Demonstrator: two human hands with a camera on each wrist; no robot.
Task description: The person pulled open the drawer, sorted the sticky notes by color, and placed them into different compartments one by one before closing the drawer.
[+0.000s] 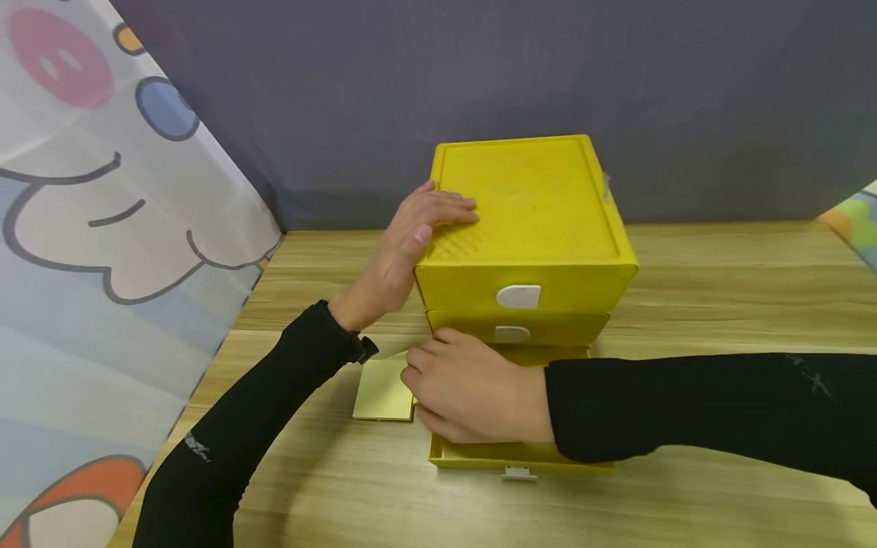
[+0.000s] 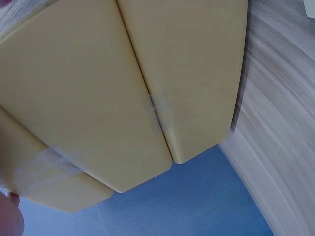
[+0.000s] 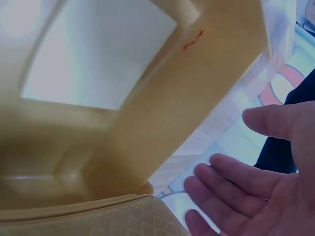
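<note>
- The pale yellow pad (image 1: 382, 390) lies flat on the tabletop (image 1: 719, 495), just left of the pulled-out bottom drawer (image 1: 479, 454), and its right edge slips under my right hand (image 1: 473, 396).
- My right-hand fingers (image 1: 421, 364) are relaxed, lying over the pad's near corner and the drawer's left edge. I'd call them loose, not clamped, though from the head view I can't see whether a fingertip is hooked under the pad.
- My left hand (image 1: 411, 243) is flat on the top left of the yellow drawer box (image 1: 530, 205), fingers straight, pressing down to steady it.
- Risk one, as I judge it: the pad is thin and flat on the wood, so a loose hold could just push it further left instead of lifting it.
- Risk two: my right wrist is lying across the open drawer. Lean on it and the drawer could tip or slide, and the box could shift if my left hand eases off.
- Risk three: if the pad is a stack of sheets, catching only the top one would peel it away from the rest.
- Orientation: the pad looks nearly square, so its long axis is hard to call. Its edges sit about square to the box, with the slightly longer side seeming to run away from me toward the grey backdrop (image 1: 479, 76).
- Off to the left hangs a cartoon-print curtain (image 1: 103, 228), well apart from everything.
</note>
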